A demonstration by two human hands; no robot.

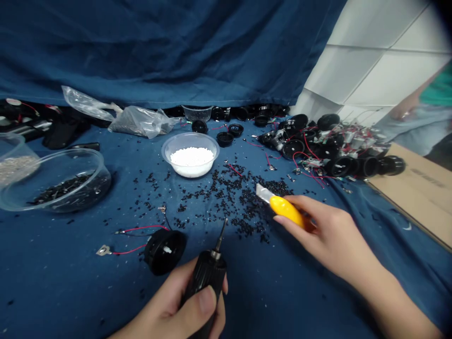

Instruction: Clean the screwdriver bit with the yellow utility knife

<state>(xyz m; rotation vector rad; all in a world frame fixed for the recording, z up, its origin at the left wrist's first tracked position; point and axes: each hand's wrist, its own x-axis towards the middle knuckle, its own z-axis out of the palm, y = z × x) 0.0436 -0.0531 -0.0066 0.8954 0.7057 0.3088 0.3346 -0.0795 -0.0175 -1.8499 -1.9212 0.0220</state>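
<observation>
Cloth (247,296) blue, black bits (247,228) near cutter (285,210); white panels (358,23) right.

The left hand (183,310) grips a black screwdriver (203,278), the right hand (330,233) a yellow knife (287,210). Beyond the left lie black bits (249,205) and a bowl (173,165) of white pellets (192,156).

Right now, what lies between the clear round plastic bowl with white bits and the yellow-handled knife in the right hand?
In the head view, small black pieces and a thin red wire lie there on the blue cloth.
</observation>
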